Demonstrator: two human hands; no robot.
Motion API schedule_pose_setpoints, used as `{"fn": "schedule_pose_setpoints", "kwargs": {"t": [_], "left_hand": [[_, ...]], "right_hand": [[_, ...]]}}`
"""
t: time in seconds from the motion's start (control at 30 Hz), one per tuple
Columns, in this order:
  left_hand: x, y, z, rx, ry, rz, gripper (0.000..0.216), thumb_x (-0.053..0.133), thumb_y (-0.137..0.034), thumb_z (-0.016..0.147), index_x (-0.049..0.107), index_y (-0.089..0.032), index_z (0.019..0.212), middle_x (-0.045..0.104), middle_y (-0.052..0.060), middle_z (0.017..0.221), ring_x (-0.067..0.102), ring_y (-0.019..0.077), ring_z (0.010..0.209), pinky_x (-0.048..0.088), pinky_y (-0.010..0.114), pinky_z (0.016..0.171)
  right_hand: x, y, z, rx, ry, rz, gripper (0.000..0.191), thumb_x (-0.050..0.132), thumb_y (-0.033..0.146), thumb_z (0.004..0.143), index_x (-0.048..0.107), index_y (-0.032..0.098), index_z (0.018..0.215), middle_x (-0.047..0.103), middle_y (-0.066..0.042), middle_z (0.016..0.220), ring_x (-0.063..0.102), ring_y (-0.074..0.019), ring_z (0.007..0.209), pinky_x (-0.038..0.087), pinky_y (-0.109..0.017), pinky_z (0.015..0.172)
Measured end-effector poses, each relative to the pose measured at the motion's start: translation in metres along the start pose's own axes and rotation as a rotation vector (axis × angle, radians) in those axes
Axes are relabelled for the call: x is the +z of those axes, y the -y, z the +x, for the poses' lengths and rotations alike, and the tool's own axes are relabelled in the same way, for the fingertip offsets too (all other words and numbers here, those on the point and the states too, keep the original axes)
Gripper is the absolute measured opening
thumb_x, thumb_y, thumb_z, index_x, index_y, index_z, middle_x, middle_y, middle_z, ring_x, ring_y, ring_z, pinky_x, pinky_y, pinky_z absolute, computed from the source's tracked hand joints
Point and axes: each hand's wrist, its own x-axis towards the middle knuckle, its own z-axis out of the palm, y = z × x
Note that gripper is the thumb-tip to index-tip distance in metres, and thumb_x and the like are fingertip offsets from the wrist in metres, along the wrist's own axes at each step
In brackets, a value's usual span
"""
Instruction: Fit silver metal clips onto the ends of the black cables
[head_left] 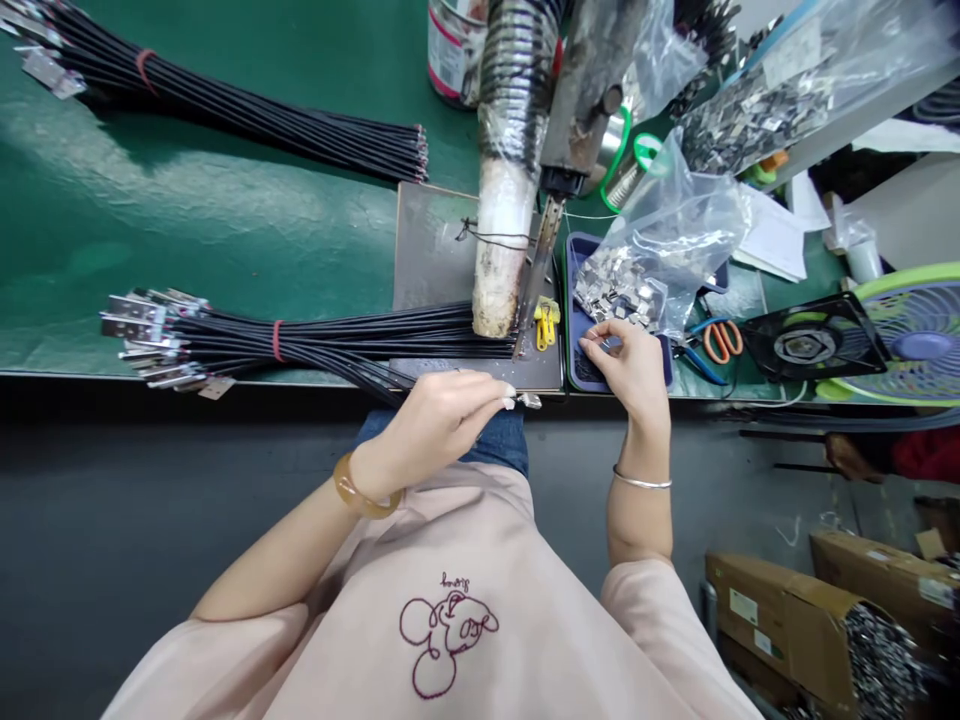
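At the bench edge my left hand (454, 405) is closed around the end of a black cable (375, 377). A small metal connector (530, 401) sticks out past its fingertips. The rest of that cable runs back into a cable bundle (322, 338) tied with a red band. My right hand (626, 360) reaches into a blue tray (574, 300), its thumb and fingers pinched together low over dark small pieces (586, 368). Whatever they hold is too small to make out. Behind that hand, a clear bag of metal connector shells (619, 285) lies in the tray.
A soldering iron (541, 260) and a taped exhaust hose (502, 240) hang over a metal plate (435, 240). Yellow clips (547, 325) lie beside them. Pliers (701, 365), a black fan (817, 340) and a green-rimmed fan (915, 340) stand right. Another cable bundle (247, 105) lies behind.
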Motion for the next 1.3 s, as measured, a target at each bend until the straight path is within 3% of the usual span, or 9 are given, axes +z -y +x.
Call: {"fn": "schedule_pose_setpoints", "kwargs": {"t": [0.07, 0.13, 0.23, 0.27, 0.37, 0.6, 0.9, 1.13, 1.3], "left_hand": [[-0.004, 0.003, 0.004, -0.143, 0.077, -0.145, 0.022, 0.058, -0.010, 0.094, 0.066, -0.015, 0.073, 0.064, -0.002, 0.061, 0.053, 0.0087, 0.053, 0.042, 0.021, 0.056], [-0.006, 0.004, 0.008, -0.275, 0.122, -0.242, 0.028, 0.058, -0.011, 0.092, 0.061, -0.015, 0.065, 0.056, -0.005, 0.054, 0.045, 0.0062, 0.047, 0.036, 0.019, 0.050], [-0.002, 0.003, 0.009, -0.400, 0.056, -0.275, 0.018, 0.060, -0.016, 0.089, 0.066, -0.013, 0.071, 0.052, -0.005, 0.053, 0.040, 0.0060, 0.049, 0.032, 0.019, 0.047], [0.001, 0.002, 0.009, -0.426, 0.024, -0.269, 0.015, 0.061, -0.016, 0.087, 0.067, -0.012, 0.074, 0.052, -0.005, 0.054, 0.040, 0.0060, 0.049, 0.031, 0.018, 0.047], [0.009, -0.003, 0.008, -0.475, -0.047, -0.238, 0.010, 0.061, -0.016, 0.084, 0.066, -0.012, 0.076, 0.052, -0.005, 0.057, 0.040, 0.0057, 0.050, 0.032, 0.017, 0.047], [0.015, -0.013, 0.009, -0.453, -0.150, -0.114, 0.013, 0.062, -0.010, 0.079, 0.057, -0.014, 0.067, 0.044, -0.008, 0.055, 0.034, 0.0041, 0.050, 0.030, 0.014, 0.045], [0.017, -0.012, 0.008, -0.402, -0.157, -0.071, 0.016, 0.062, -0.006, 0.077, 0.055, -0.015, 0.066, 0.042, -0.009, 0.054, 0.033, 0.0038, 0.051, 0.030, 0.014, 0.047], [0.017, -0.013, 0.007, -0.393, -0.162, -0.079, 0.017, 0.062, -0.007, 0.077, 0.054, -0.016, 0.065, 0.041, -0.009, 0.055, 0.033, 0.0042, 0.050, 0.030, 0.016, 0.047], [0.016, -0.011, 0.004, -0.388, -0.121, -0.078, 0.016, 0.063, -0.009, 0.080, 0.056, -0.016, 0.068, 0.046, -0.008, 0.057, 0.037, 0.0056, 0.052, 0.032, 0.018, 0.050]], "right_hand": [[0.000, 0.005, -0.001, -0.009, -0.002, -0.005, 0.009, 0.068, 0.028, 0.082, 0.069, 0.019, 0.081, 0.067, 0.001, 0.073, 0.044, -0.0095, 0.055, 0.033, -0.026, 0.060], [0.002, 0.015, -0.008, -0.003, -0.108, 0.041, 0.011, 0.068, 0.028, 0.084, 0.066, 0.019, 0.079, 0.065, 0.002, 0.069, 0.036, -0.0075, 0.050, 0.030, -0.026, 0.056], [0.009, 0.036, -0.031, 0.043, -0.323, 0.330, 0.015, 0.067, 0.033, 0.088, 0.063, 0.020, 0.081, 0.070, 0.001, 0.079, 0.030, -0.0052, 0.045, 0.026, -0.025, 0.048], [0.012, 0.044, -0.040, 0.049, -0.333, 0.467, 0.016, 0.069, 0.034, 0.087, 0.062, 0.021, 0.082, 0.072, 0.000, 0.083, 0.035, -0.0052, 0.045, 0.026, -0.024, 0.046], [0.027, 0.067, -0.063, 0.052, -0.182, 0.725, 0.016, 0.074, 0.032, 0.084, 0.063, 0.022, 0.084, 0.075, 0.000, 0.084, 0.046, -0.0056, 0.048, 0.031, -0.022, 0.045], [0.055, 0.083, -0.074, 0.058, -0.130, 0.752, 0.009, 0.068, 0.031, 0.090, 0.066, 0.022, 0.092, 0.070, 0.004, 0.079, 0.033, -0.0016, 0.043, 0.022, -0.023, 0.042], [0.054, 0.083, -0.074, 0.044, -0.099, 0.746, 0.010, 0.067, 0.032, 0.091, 0.066, 0.022, 0.093, 0.067, 0.004, 0.073, 0.030, -0.0022, 0.044, 0.021, -0.023, 0.043], [0.054, 0.085, -0.075, 0.054, -0.101, 0.733, 0.010, 0.066, 0.031, 0.091, 0.066, 0.022, 0.094, 0.071, 0.003, 0.081, 0.035, -0.0029, 0.045, 0.024, -0.023, 0.044], [0.054, 0.088, -0.076, -0.021, -0.141, 0.618, 0.008, 0.064, 0.029, 0.092, 0.066, 0.022, 0.092, 0.061, 0.006, 0.069, 0.029, -0.0045, 0.045, 0.025, -0.024, 0.044]]}}
